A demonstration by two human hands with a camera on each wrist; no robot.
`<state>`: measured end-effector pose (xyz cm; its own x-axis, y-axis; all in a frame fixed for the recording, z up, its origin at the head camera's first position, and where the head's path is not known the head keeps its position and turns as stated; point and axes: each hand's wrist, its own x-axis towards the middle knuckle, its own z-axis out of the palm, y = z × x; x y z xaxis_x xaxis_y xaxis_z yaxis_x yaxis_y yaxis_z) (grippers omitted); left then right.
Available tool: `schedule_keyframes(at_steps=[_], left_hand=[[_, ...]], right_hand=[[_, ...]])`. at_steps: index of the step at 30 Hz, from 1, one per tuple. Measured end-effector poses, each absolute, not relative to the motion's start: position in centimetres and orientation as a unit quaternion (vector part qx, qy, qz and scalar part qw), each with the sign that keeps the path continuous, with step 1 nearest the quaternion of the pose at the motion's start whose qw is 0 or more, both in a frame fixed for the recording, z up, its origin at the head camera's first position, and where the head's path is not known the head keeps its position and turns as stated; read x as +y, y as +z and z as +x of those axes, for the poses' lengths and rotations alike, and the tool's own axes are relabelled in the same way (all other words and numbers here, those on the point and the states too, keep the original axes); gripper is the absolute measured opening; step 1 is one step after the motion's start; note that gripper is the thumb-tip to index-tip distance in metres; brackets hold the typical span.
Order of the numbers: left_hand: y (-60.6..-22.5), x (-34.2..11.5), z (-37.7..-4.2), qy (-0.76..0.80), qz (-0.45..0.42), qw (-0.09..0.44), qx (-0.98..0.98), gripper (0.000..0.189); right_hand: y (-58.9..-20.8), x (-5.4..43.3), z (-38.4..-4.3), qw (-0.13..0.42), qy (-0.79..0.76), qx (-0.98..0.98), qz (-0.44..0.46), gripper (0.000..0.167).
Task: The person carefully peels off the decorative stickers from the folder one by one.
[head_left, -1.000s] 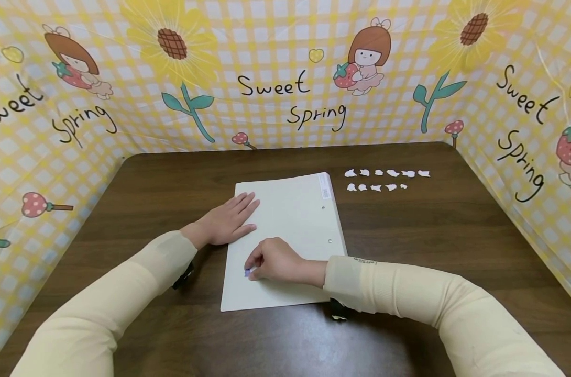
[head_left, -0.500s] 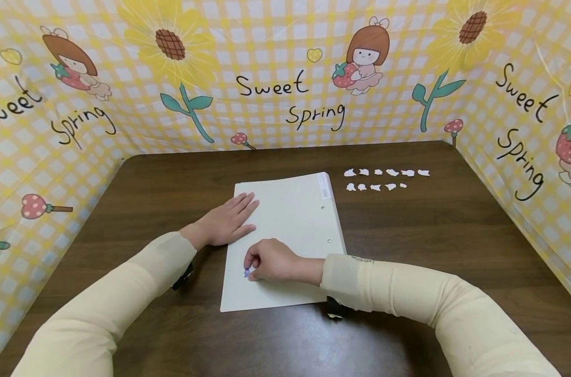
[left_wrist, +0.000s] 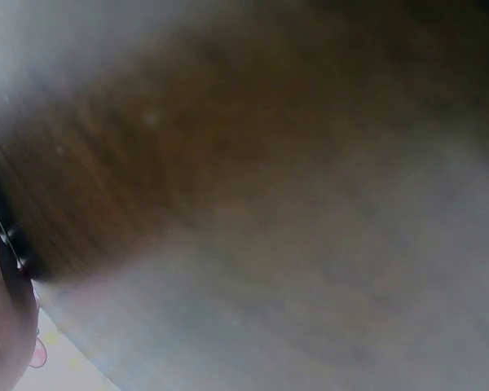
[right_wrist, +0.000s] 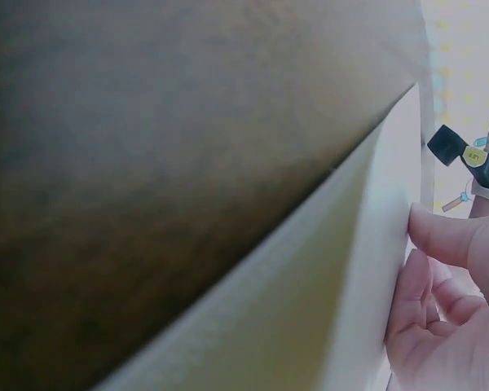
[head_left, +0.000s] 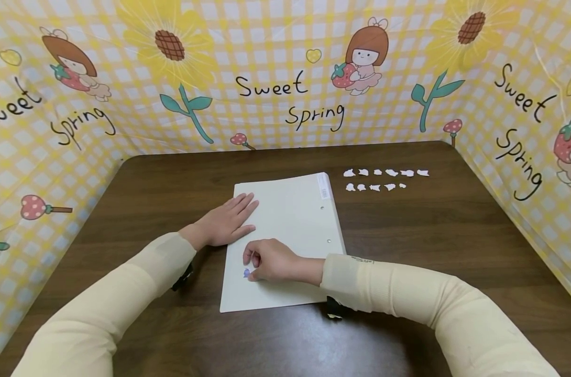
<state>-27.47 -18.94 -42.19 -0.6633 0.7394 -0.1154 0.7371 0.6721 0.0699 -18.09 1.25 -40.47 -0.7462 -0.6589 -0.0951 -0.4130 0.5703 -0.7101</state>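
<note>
A small blue-purple sticker-like piece (head_left: pixel 246 273) lies flat on the white folder (head_left: pixel 290 209), near its lower left. My right hand (head_left: pixel 273 261) is just beside it, thumb tip close to the piece's right edge and index finger raised apart from it. Whether the thumb touches the piece I cannot tell. In the right wrist view, this hand (right_wrist: pixel 448 301) has relaxed, bent fingers beside the folder's edge. My left hand (head_left: pixel 224 221) rests flat on the folder's left side, fingers spread. The left wrist view is mostly blurred and shows only part of a hand (left_wrist: pixel 6 326).
Two rows of small irregular white pieces (head_left: pixel 377 180) lie on the brown table (head_left: pixel 431 225) to the right of the folder. A barcode label (head_left: pixel 324 186) and two rivets mark the folder's right edge. Patterned yellow cloth (head_left: pixel 266 52) hangs behind and at both sides.
My right index finger has lifted and parted from the thumb, so the blue-purple piece now shows on the folder. My left hand has stayed still.
</note>
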Motion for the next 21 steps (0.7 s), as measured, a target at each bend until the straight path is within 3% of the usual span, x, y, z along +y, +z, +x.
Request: schedule_keyframes(at_steps=[8, 21], left_hand=[[-42.34, -19.01, -27.7, -0.003, 0.403, 0.071, 0.913, 0.07], [-42.8, -19.23, -27.93, 0.007, 0.401, 0.076, 0.913, 0.071]], right_hand=[[-40.57, 1.59, -18.11, 0.17, -0.335, 0.866, -0.331, 0.03], [-40.74, 1.6, -18.19, 0.16, -0.342, 0.858, -0.347, 0.015]])
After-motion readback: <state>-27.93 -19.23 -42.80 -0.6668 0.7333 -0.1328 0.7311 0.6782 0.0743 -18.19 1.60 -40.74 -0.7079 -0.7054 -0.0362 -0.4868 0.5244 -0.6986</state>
